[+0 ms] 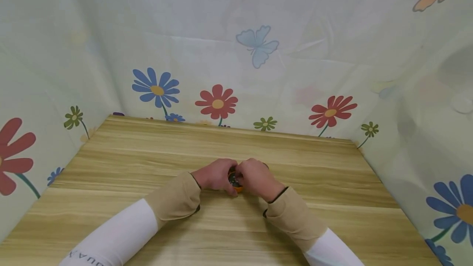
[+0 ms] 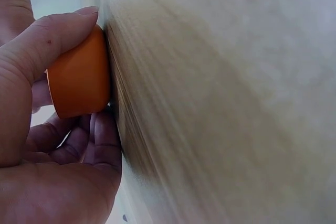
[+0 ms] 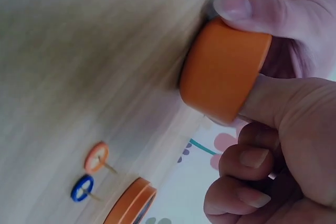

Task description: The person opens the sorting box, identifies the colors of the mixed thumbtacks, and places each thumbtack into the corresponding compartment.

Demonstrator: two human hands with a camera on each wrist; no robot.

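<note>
A small round orange cup [image 3: 226,72] stands on the wooden table, with dark contents in its opening [image 1: 233,180] in the head view. My left hand [image 1: 218,175] holds it from the left; in the left wrist view the thumb lies along one side of the cup [image 2: 81,80] and the fingers curl round the other. From the right, my right hand [image 1: 258,180] reaches over the rim. In the right wrist view one digit goes inside the cup, while other fingers curl outside it. What that hand touches within is hidden.
Two small discs with thin pins, one orange [image 3: 96,157] and one blue [image 3: 82,188], lie beyond the cup. Near them is an orange round lid-like piece [image 3: 128,203], partly out of frame. A flower-printed cloth [image 1: 295,73] walls the table [image 1: 166,147] at the back and sides.
</note>
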